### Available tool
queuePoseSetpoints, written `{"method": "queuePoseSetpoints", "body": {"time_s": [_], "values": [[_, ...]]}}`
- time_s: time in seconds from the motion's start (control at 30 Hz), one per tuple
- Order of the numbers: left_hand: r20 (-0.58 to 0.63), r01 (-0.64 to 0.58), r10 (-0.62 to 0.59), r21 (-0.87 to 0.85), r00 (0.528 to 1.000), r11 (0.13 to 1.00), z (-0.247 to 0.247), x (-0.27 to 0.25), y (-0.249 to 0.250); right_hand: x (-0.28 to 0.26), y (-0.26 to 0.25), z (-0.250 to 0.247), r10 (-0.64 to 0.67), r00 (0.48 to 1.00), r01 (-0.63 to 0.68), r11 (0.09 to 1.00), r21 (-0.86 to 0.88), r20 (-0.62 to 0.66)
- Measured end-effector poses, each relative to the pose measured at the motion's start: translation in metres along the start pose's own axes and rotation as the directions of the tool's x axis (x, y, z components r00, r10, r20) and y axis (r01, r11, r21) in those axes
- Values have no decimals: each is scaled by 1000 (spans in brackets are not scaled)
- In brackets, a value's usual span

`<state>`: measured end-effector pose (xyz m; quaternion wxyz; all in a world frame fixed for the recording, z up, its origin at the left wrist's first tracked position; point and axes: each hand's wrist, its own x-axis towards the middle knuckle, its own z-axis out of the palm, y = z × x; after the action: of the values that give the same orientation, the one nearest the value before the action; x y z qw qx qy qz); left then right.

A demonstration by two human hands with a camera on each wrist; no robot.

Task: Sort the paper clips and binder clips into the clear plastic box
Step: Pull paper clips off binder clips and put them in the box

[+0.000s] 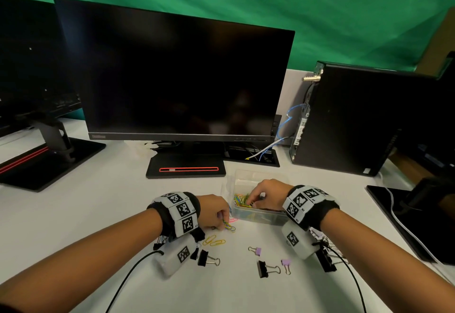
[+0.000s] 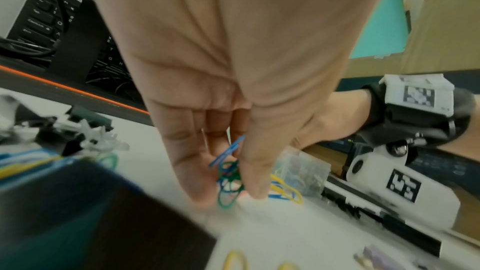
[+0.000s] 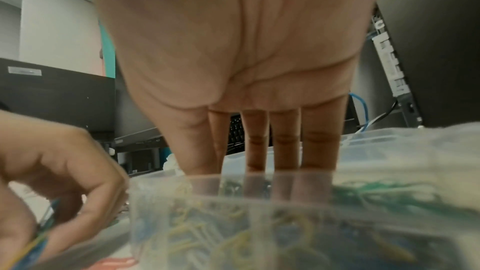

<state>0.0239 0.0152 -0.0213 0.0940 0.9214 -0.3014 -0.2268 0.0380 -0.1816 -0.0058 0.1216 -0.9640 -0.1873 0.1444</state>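
Leftmost, a second monitor's stand on the white desk. Centre: dark monitor, its base behind the work area.

Left hand low over the desk, just left of the box; thumb and fingers pinch a small bunch of green and blue paper clips. Two yellow paper clips lie loose near that wrist. Black binder clip nearer the body, another black binder clip further right, with two purple binder clips around it.

Clear plastic box: near-left part holds a heap of coloured paper clips, yellow, green and blue. Right wrist view shows them through the wall, blurred. Dividers cannot be made out.

Right hand reaches down into the box, fingers straight and together, tips among the contents; whether they hold anything cannot be told.

Right: black PC tower.
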Motion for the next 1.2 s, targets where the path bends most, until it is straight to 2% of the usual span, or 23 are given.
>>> {"method": "queuePoseSetpoints", "body": {"time_s": [0.1,0.2,0.37,0.6,0.67,0.77,0.8,0.83,0.9,0.97,1.1,1.2], "values": [[-46,-26,22,-88,999,996,-12,2,-1,-9,8,-7,66,998,-65,996,-61,23],[-124,-47,24,-186,992,981,-26,10,4,-18,17,-14,96,995,-98,992,-74,-20],[-266,-39,-29,-249,964,968,-35,36,22,-29,24,-21,113,984,-113,994,3,-138],[-338,-17,-106,-344,935,939,-25,57,33,-35,19,-19,107,975,-111,994,-10,-195],[-315,-58,-93,-438,944,897,-25,57,30,-36,14,-18,87,976,-92,996,-17,-200],[-271,-133,-58,-634,961,762,-29,46,25,-34,5,-15,30,978,-35,999,-22,-207],[-287,-153,-53,-650,957,744,-31,41,22,-33,1,-13,6,978,-10,1000,-18,-210],[-320,-171,-50,-626,946,761,-33,36,17,-31,-3,-11,-22,977,19,1000,-16,-213],[-396,-179,-32,-485,918,856,-36,26,2,-28,-13,-6,-82,973,79,997,-23,-218],[-406,-129,-25,-347,914,929,-36,12,-13,-23,-25,0,-139,968,131,990,-52,-210],[-281,-6,-32,-132,959,991,-27,-18,-31,-8,-45,13,-246,958,227,964,-135,-146],[-172,79,-91,-74,981,994,-15,-37,-39,2,-60,19,-249,967,225,936,-270,-56]]}}
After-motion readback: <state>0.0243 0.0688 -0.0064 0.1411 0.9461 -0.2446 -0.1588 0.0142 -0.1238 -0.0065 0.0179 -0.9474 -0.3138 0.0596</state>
